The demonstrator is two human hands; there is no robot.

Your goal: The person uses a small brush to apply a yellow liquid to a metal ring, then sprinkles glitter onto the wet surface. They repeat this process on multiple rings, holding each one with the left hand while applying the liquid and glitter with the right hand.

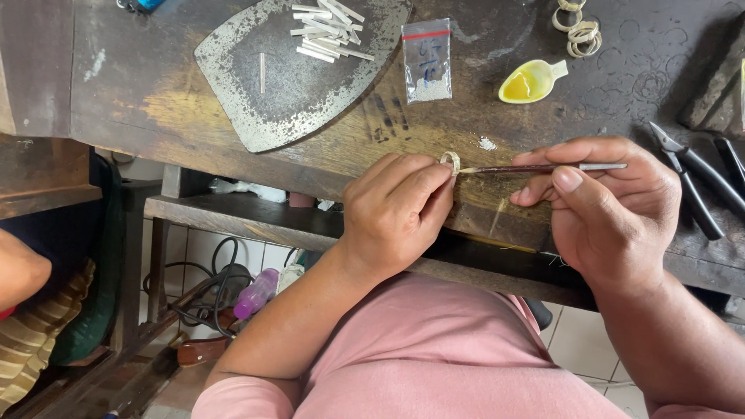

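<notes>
On the wooden bench [155,101] lies a flat metal plate [287,85] with pale strips [326,27]. The left hand [396,213] pinches a small ring [450,161] at the bench edge — the right hand [605,206] pinches a thin brush [543,167], tip touching the ring. Pliers [698,186] lie just right.

Small pale ring [450,161], brush [543,167] tip touching

Left hand [396,209] curled, fingertips pinched, right hand [613,206] pinching, forearms angled inward
</notes>
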